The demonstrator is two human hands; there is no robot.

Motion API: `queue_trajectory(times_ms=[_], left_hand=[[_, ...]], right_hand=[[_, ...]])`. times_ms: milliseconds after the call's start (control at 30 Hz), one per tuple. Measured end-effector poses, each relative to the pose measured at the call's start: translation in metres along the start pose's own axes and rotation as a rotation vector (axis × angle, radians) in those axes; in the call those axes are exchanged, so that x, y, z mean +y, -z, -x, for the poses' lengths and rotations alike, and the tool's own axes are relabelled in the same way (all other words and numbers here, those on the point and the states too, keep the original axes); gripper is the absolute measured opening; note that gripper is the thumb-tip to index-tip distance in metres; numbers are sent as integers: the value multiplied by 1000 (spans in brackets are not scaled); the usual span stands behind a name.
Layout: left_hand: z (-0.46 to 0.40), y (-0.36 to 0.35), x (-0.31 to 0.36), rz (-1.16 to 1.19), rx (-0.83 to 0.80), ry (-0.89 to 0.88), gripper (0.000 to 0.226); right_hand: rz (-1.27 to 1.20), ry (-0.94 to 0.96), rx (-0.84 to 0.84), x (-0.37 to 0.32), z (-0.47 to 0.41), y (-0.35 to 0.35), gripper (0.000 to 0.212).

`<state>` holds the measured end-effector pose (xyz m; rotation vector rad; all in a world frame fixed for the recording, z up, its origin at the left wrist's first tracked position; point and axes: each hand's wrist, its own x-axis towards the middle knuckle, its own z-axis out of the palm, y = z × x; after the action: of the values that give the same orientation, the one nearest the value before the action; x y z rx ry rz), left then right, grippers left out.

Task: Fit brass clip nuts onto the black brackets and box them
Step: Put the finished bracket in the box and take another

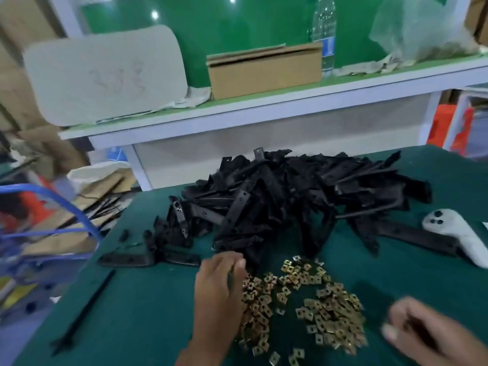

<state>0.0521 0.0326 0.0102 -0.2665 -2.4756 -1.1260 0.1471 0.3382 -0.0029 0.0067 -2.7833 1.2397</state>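
While both hands reached in, a fresh pick was starting.
Left hand (220,276) curled at the nuts (303,305) below the brackets (290,196); right hand (420,331), lower right, blurred, grip unclear; next needs one nut, one bracket.

We see a desk (148,307) covered in dark green cloth. At its right edge lies a white handheld controller (459,233). A thin black strip (84,310) lies near the desk's left edge. Behind the desk runs a white shelf (237,107) with a green surface. On it we find a closed cardboard box (264,72), a clear plastic water bottle (324,33) just beside the box on the right, a crumpled plastic bag (420,30) further right, and a pale curved panel (105,75) on the left. A blue wire basket (52,223) stands left of the desk.
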Motion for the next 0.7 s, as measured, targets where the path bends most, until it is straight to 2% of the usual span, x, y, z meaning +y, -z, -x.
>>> queue_trajectory(times_ms=[33,67,100,133,200,267,333,467,567,700], left_hand=[[-6,2,-13,-71,23,21,37],[-11,2,-23,-140,30,33,34],[-15,1,-30,-190,22,44,32],[-17,-2,-35,-216,-6,55,34],[-21,-8,-40,-240,-76,70,40],[-22,-13,-43,-233,-93,72,36],[-23,-13,-44,-184,-33,53,25],[-24,-10,-42,-56,53,107,22],[-24,-7,-37,26,208,106,18],[-27,-4,-41,180,475,205,10]], right_hand=[[17,109,-65,-12,0,11,64],[151,160,-153,-28,-14,-3,66],[215,219,-276,-36,-23,-15,68],[241,251,-320,-38,-30,-27,69],[346,315,-266,-34,-48,-40,67],[360,335,-256,-34,-56,-47,63],[366,345,-214,-36,-58,-56,56],[373,423,-71,-34,-55,-61,26],[315,438,-29,-33,-55,-58,28],[194,378,11,-36,-56,-50,17]])
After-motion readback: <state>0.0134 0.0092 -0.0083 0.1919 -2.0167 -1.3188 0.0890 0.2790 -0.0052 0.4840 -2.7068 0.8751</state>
